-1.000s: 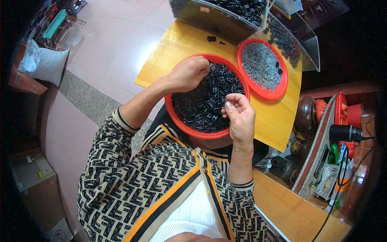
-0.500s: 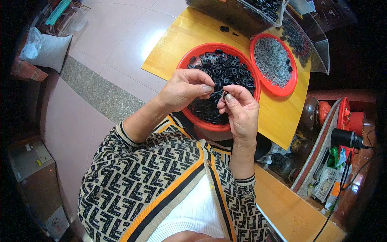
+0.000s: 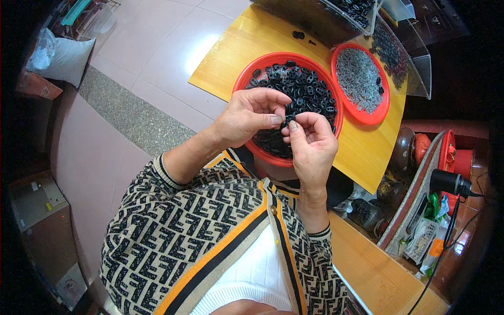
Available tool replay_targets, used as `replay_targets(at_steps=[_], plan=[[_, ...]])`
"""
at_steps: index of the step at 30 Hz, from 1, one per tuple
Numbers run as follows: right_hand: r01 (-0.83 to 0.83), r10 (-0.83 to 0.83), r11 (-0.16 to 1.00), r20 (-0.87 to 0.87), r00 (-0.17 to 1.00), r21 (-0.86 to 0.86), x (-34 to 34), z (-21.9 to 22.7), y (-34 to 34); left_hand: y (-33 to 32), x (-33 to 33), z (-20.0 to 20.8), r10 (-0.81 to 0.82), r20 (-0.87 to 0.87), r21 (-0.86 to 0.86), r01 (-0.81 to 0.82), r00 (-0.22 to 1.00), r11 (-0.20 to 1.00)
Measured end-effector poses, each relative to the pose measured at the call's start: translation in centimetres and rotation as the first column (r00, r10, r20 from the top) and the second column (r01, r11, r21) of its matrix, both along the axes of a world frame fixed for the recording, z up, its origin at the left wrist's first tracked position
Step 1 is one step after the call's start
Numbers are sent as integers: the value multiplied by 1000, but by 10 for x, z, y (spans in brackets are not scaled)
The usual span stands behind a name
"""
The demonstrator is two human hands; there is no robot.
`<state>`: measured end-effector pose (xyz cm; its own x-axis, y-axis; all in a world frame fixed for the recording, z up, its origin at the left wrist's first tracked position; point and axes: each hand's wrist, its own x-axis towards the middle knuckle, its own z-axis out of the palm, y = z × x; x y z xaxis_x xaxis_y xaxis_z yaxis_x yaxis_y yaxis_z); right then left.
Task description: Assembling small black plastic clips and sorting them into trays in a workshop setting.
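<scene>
Right hand [image 3: 316, 147] pinches a small black piece [image 3: 288, 121] closed; left hand [image 3: 242, 119] just left, hold unclear, long axis unreadable.

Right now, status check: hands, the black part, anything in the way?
Right hand pinching small black part; left hand fingertips beside it, grip unclear. Red basin of black pieces beneath. Nothing visibly in the way.

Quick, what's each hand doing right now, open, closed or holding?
Left hand: curled close to a small black piece; whether it grips cannot be told.
Right hand: closed, pinching that piece.
</scene>
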<state>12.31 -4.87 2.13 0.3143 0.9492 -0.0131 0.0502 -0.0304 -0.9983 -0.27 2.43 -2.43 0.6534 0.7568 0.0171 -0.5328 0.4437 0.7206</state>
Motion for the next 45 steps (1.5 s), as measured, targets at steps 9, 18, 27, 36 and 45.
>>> replay_targets(at_steps=[9, 18, 27, 36, 45], plan=[[-3, 3, 1000, 67, 998, 1, 1, -2, 0, 0, 1, -1, -15, -41, 39, 17, 999, 999], [45, -49, 999, 180, 982, 24, 3, -8, -1, -1, 1, -1, -13, -63, 20, 14, 998, 1000], [-9, -26, 997, 414, 910, 82, 6, -16, -2, -2, 1, 3, 26, -162, 96, -10, 986, 995], [50, -51, 999, 207, 977, 10, 2, -10, -2, -2, -1, 5, 81, -235, 255, -19, 969, 967], [48, -50, 999, 214, 976, 16, 3, -15, -2, -2, 2, 9, 98, -346, 279, 3, 933, 960]])
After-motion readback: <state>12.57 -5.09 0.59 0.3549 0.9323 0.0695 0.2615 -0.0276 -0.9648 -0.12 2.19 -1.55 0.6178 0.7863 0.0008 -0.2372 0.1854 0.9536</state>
